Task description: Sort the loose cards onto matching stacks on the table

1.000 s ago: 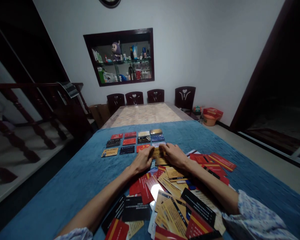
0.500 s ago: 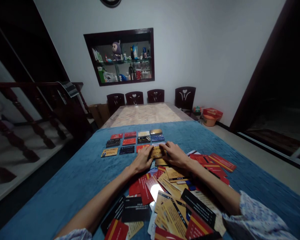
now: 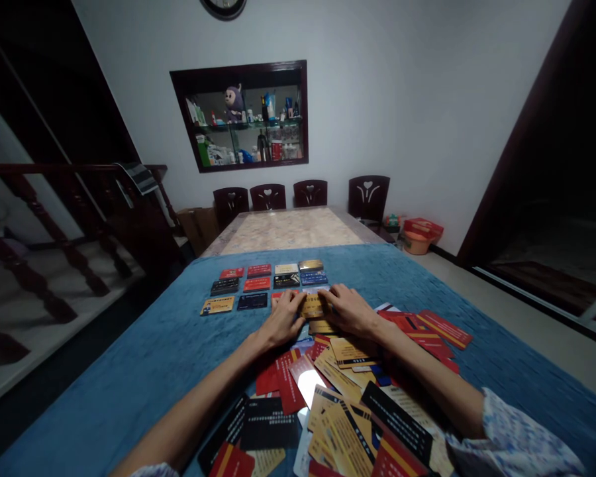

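Observation:
Both my hands rest on the blue cloth (image 3: 144, 344) and meet at a gold card (image 3: 312, 305). My left hand (image 3: 281, 321) pinches its left edge. My right hand (image 3: 346, 310) grips its right edge, fingers curled. The card lies at the near end of a grid of cards (image 3: 258, 283) set out in rows, red, black, gold and blue. Under and around my forearms spreads a loose heap of cards (image 3: 338, 404) in red, black and gold.
Beyond the cloth shows the bare marble tabletop (image 3: 288, 228) with several dark chairs (image 3: 367, 195) at its far end. A wall niche (image 3: 246, 119) holds bottles and a toy. A stair railing (image 3: 54, 218) runs on the left, and a red basin (image 3: 422, 232) sits on the floor.
My hands have stayed on the gold card, shifting it only slightly. The view has tilted down a little.

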A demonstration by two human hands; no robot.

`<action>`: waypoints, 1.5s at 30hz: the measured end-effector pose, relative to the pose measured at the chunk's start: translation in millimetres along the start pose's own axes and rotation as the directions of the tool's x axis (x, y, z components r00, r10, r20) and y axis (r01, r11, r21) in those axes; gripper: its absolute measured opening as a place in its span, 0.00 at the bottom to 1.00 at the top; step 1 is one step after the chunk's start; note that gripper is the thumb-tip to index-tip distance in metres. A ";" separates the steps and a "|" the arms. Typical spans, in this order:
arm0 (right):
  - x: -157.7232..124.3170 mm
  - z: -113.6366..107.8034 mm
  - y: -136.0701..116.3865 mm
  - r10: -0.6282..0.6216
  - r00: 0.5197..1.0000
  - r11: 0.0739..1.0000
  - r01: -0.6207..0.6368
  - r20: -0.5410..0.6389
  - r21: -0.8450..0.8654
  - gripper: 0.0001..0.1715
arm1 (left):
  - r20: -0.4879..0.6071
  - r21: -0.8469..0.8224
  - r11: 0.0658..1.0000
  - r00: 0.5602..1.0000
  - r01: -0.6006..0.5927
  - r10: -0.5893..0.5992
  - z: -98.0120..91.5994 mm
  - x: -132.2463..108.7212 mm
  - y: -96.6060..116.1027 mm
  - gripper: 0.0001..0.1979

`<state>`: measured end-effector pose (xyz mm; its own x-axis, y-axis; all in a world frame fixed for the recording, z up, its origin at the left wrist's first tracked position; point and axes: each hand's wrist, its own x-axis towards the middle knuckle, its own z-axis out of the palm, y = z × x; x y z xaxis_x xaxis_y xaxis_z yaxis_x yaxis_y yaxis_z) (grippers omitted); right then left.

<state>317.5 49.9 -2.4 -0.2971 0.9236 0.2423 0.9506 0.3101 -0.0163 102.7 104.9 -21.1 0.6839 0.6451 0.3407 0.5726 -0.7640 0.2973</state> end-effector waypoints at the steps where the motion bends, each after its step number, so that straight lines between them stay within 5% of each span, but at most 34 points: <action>1: 0.0 -0.5 0.4 -0.004 1.000 1.000 0.004 -0.004 -0.007 0.25 | -0.002 0.008 1.000 1.000 -0.001 0.001 -1.0 0.2 1.0 0.27; 16: 10.1 -9.5 9.3 -0.097 0.995 0.994 0.098 0.036 -0.038 0.24 | 0.049 0.145 0.989 0.998 0.024 -0.031 -14.4 8.6 12.5 0.22; 35: 62.8 -38.7 46.2 -0.156 0.978 0.982 0.169 0.141 -0.084 0.12 | 0.137 0.371 0.928 0.989 0.008 -0.063 -31.6 70.3 1.5 0.17; 45: 96.0 -34.9 68.3 -0.115 0.982 0.985 0.132 0.147 -0.114 0.16 | 0.153 0.402 0.913 0.978 0.068 -0.140 -31.4 102.2 -12.1 0.17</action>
<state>357.0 151.9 53.6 -0.4146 0.9048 0.0977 0.9069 0.4018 0.1269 151.5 180.3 38.2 0.6579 0.7370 0.1547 0.7511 -0.6571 -0.0635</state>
